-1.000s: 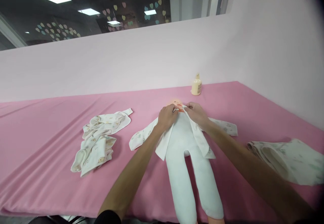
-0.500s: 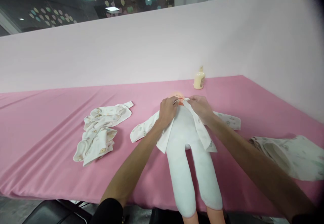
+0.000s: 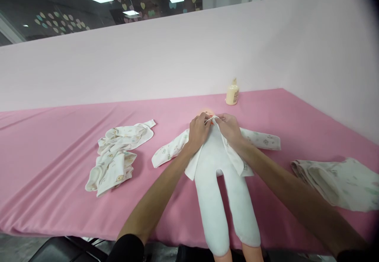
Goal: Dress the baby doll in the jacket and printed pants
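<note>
A baby doll [image 3: 220,155] with a white cloth body lies on its back, its legs toward me. Around its arms and sides is a white printed baby jacket [image 3: 173,147], the front hanging apart below the neck. My left hand [image 3: 199,130] pinches the jacket's left edge at the collar. At the other edge of the collar, my right hand [image 3: 229,128] is closed on the cloth. The two edges meet under the doll's chin. Most of the doll's head is hidden behind my hands, and I cannot make out any fastener.
Crumpled printed baby clothes [image 3: 118,151] lie to the left on the pink tablecloth [image 3: 59,147]. A folded printed cloth [image 3: 349,183] rests at the right. Near the white wall [image 3: 133,64] stands a cream pump bottle [image 3: 232,93]. A black chair [image 3: 59,249] is below the table's front edge.
My right hand has moved left toward my left hand, bringing the jacket's collar edges together over the doll's neck. The rest of the table looks the same.
</note>
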Demonstrator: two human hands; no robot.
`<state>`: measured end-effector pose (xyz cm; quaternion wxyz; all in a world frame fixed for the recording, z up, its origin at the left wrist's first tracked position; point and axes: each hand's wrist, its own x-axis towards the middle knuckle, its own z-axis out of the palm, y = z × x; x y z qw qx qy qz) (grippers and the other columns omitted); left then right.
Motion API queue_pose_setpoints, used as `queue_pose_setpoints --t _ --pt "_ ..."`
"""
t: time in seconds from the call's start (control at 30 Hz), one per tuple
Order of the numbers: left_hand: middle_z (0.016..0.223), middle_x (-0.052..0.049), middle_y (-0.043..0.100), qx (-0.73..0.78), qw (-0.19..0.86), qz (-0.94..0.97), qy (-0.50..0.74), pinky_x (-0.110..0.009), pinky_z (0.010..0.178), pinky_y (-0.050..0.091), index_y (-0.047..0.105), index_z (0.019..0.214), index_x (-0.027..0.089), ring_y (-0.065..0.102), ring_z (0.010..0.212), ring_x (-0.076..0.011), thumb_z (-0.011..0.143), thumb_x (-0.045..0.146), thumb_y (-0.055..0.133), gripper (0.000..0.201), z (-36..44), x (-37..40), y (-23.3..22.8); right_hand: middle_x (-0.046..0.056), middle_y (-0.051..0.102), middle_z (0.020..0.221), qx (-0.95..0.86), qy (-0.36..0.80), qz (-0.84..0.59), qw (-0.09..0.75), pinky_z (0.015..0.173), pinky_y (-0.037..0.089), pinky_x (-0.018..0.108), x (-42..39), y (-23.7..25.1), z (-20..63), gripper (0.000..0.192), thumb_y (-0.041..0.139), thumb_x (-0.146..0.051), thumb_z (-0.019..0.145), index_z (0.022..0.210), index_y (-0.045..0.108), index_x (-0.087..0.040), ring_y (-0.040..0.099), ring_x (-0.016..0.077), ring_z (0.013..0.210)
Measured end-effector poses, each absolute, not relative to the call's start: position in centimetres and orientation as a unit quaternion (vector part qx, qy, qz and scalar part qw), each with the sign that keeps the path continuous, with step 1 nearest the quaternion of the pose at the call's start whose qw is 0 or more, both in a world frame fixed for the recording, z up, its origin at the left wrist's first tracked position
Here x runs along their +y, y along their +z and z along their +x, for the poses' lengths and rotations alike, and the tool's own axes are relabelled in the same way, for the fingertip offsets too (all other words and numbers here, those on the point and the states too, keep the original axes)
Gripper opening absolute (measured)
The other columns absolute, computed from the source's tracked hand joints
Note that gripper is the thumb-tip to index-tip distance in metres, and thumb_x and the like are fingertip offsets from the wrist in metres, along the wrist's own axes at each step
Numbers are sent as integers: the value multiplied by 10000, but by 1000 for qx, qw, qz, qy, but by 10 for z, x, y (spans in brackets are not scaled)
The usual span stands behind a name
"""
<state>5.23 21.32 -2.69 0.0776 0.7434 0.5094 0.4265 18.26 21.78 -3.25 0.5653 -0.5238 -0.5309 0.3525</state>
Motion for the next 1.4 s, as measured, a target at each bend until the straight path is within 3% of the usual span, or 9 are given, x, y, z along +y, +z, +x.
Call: queue_pose_setpoints --t 0.53,0.9,1.23,1.4 --pt "914 -17 736 504 99 732 448 -308 789 432 671 853 209 618 847 -192 892 198 573 106 52 214 -28 52 746 887 -563 311 -497 582 804 495 340 212 -38 177 201 552 -272 820 860 725 -179 668 212 862" --pt "873 5 725 490 229 676 500 -254 767 458 668 799 198 634 802 -140 836 175 552 123 46 211 -24 66 747 1083 -645 205 -523 518 905 503 388 196 -35 172 270 520 -280 898 1038 742 -215 683 237 992" --pt "883 -20 715 476 332 628 519 -266 776 475 685 835 174 640 819 -147 845 281 580 150 44 215 -28 78 712 1187 -679 183 -493 512 1016 488 407 190 -34 171 305 471 -247 930 1116 708 -197 646 223 1132" --pt "899 -34 707 463 386 603 522 -255 785 492 646 850 161 655 852 -143 817 220 610 77 40 219 -27 105 679 1243 -716 126 -479 492 1073 454 420 188 -35 167 359 435 -191 925 1185 681 -170 603 223 1206"
